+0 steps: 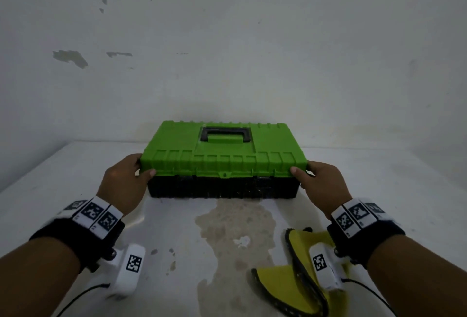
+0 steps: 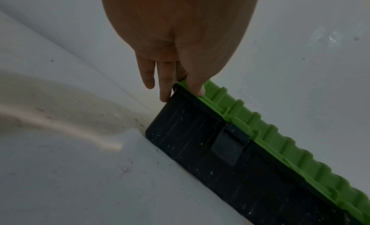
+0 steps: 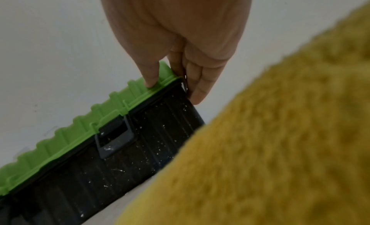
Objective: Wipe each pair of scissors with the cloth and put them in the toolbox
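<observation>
The toolbox [image 1: 222, 162] stands closed at the back of the table, with a green lid, a black base and a black handle [image 1: 225, 134] on top. My left hand [image 1: 141, 168] grips the lid's front left corner, thumb on the front edge and fingers down the side [image 2: 180, 92]. My right hand [image 1: 304, 169] grips the front right corner the same way [image 3: 173, 92]. The yellow cloth [image 1: 285, 281] lies crumpled on the table under my right wrist and fills the right of the right wrist view [image 3: 280, 149]. No scissors are in view.
The white table [image 1: 75, 190] has a brownish stain [image 1: 235, 228] in front of the toolbox. A white wall [image 1: 227, 51] rises directly behind the box. Two dark latches [image 2: 228, 147] [image 3: 114, 141] sit on the toolbox front.
</observation>
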